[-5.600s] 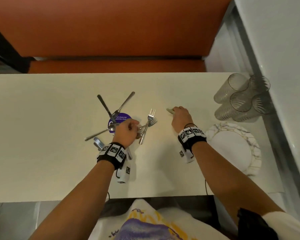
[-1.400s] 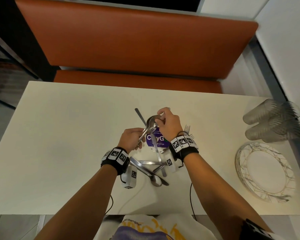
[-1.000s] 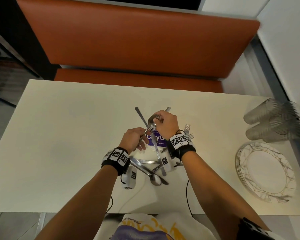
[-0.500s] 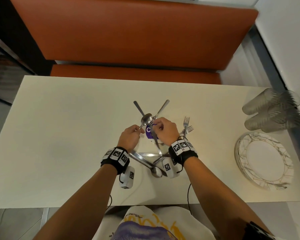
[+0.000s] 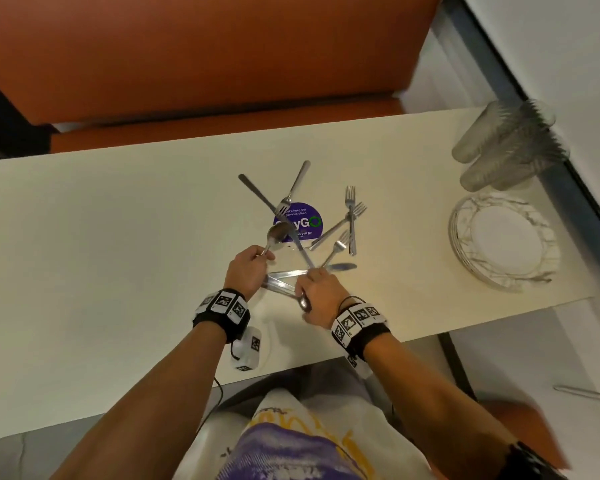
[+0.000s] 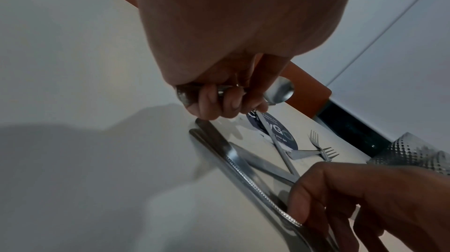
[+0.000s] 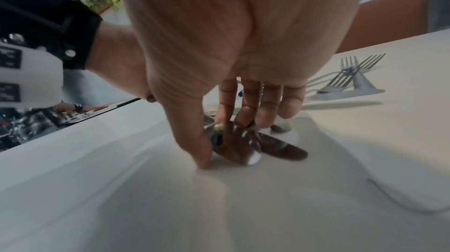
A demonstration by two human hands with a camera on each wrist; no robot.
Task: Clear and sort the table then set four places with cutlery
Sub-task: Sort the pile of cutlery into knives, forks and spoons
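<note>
Cutlery lies heaped mid-table around a purple sticker point(image 5: 300, 221). My left hand point(image 5: 261, 255) grips a spoon point(image 5: 277, 233) by its handle, bowl raised toward the sticker; the left wrist view shows its fingers point(image 6: 219, 102) curled round the handle. My right hand point(image 5: 308, 289) is down on a second spoon point(image 7: 239, 149) near the table's front. Its thumb point(image 7: 199, 150) sits beside the bowl and its fingers pinch the neck. Two knives point(image 6: 231, 152) lie under that hand. Three forks point(image 5: 350, 221) lie together right of the sticker. A fork and a knife point(image 5: 257, 192) cross behind it.
A stack of marbled plates point(image 5: 465, 251) sits at the table's right end. Several clear ribbed glasses point(image 5: 510, 150) lie beyond them by the wall. An orange bench point(image 5: 205, 57) runs along the far side. The left half of the cream table point(image 5: 101, 254) is bare.
My right hand has left the spoon held by my left hand and dropped back to the spoon and knives nearer me. The left hand keeps its spoon.
</note>
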